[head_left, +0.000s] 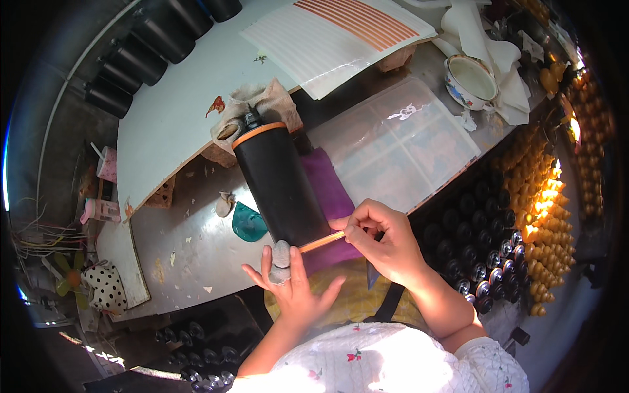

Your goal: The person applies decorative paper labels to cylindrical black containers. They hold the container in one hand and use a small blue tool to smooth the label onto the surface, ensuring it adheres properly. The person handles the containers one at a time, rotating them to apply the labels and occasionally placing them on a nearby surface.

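A black cylinder, bottle-like with a narrow dark neck, lies lengthwise in front of me. Around its far end runs an orange band. My right hand pinches one end of a thin orange strip. Below that palm a pointed, blue-grey blade-like piece shows; its upper part is hidden. My left hand has its fingers spread at the cylinder's near end, and the strip's other end meets its index fingertip. Grey cloth pads wrap its middle finger.
Purple cloth lies beside the cylinder, a rag at its neck. A teal piece sits left. Beyond are a sheet of orange strips, a translucent lidded box and an enamel pot. Black cylinders stand far left.
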{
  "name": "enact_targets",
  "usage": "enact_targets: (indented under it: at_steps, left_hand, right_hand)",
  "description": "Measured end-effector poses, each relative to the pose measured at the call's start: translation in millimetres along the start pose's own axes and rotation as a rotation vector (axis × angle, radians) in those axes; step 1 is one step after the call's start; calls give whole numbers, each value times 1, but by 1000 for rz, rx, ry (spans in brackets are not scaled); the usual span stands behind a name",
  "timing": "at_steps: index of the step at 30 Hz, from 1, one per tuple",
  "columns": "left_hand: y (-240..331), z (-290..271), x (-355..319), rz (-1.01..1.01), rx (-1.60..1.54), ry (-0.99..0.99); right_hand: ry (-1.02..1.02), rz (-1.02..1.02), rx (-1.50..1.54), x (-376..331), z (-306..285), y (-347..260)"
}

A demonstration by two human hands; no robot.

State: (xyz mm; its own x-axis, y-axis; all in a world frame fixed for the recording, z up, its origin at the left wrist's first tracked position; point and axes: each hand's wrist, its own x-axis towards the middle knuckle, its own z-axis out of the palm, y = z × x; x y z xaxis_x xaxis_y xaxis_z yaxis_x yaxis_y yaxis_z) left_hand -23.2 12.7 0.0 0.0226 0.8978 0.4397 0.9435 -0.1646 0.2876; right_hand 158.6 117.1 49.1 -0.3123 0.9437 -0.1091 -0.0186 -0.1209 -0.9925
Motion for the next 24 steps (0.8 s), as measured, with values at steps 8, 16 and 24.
enact_targets:
  at_steps: [8, 16, 24]
  left_hand:
    - [27, -8, 22, 251, 164, -39]
    - [3, -27, 81, -25, 114, -49]
    - [-12, -23, 83, 31, 157, -10]
  right_hand:
    - [-1, 16, 118, 2, 1, 12]
    - [-38, 14, 4, 2, -2, 6]
    - [-32, 5, -17, 5, -2, 6]
